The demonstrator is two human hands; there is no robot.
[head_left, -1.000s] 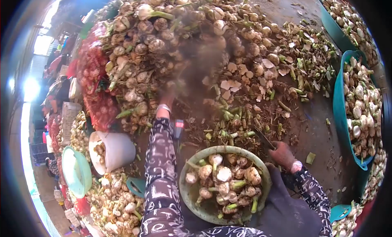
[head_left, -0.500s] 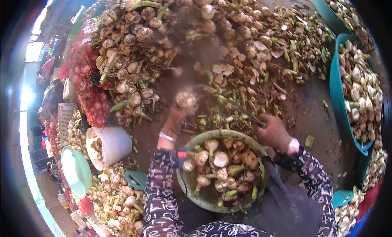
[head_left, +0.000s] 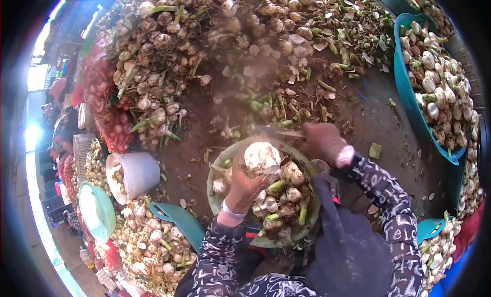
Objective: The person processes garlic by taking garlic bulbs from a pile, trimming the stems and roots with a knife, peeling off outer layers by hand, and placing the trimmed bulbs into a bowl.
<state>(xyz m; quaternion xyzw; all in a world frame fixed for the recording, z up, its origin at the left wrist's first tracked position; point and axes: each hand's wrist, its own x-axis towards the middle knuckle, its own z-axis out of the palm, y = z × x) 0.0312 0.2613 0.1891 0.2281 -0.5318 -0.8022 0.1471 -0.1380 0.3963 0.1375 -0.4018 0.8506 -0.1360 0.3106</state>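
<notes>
My left hand (head_left: pixel 248 182) is closed around a large garlic bulb (head_left: pixel 262 156), its pale white face turned up. Below it sits a shallow green basin (head_left: pixel 213 187) close to my lap, holding several dirty garlic bulbs (head_left: pixel 293 173) with short green stem stubs. In my right hand (head_left: pixel 323 142) is a knife (head_left: pixel 286 133); its blade points left, just beyond the far rim of the basin and apart from the bulb. The fingers wrap around the knife's handle and mostly hide it.
A big heap of unpeeled garlic (head_left: pixel 158 46) covers the ground ahead, with cut stems and skins (head_left: pixel 353 31) to its right. A teal tub (head_left: pixel 408 97) of garlic stands at right. Left are a white bucket (head_left: pixel 140 174), a light green basin (head_left: pixel 105 212) and red net sacks (head_left: pixel 105 113).
My left hand has brought the garlic bulb back from the ground beyond the basin to above it. My right hand with the knife has moved slightly left and forward.
</notes>
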